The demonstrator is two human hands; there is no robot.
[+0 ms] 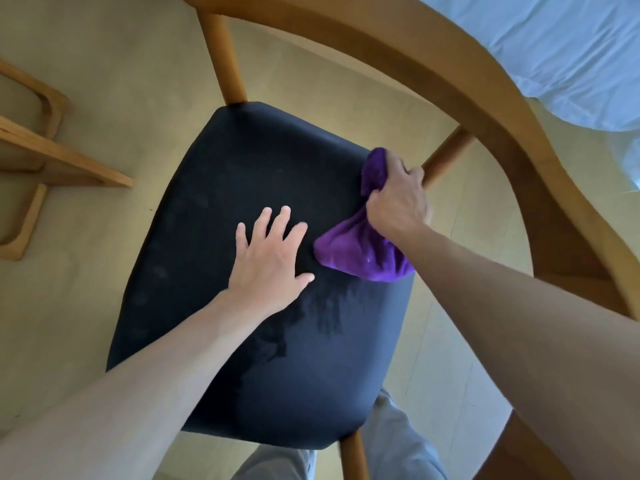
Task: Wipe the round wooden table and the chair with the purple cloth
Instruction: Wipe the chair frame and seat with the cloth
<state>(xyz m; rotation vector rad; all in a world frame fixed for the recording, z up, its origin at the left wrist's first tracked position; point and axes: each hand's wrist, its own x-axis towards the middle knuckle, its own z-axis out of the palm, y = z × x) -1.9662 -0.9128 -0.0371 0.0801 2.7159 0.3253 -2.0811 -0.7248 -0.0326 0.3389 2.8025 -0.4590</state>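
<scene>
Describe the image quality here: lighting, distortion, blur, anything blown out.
Head view: wide-angle distortion bows the chair's wooden backrest into a sweeping arc; soft daylight leaves the white bedding washed out at top right; the right hand gripping the purple cloth is slightly motion-blurred; the left hand looks sharper on the dark seat.

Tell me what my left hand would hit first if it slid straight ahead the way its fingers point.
Likely nothing on the black padded seat; the left hand would probably reach its far edge near the wooden upright.

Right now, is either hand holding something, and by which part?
The right hand grips the cloth around its bunched middle; both ends stick out. The left hand holds nothing, lying flat on the seat.
</scene>
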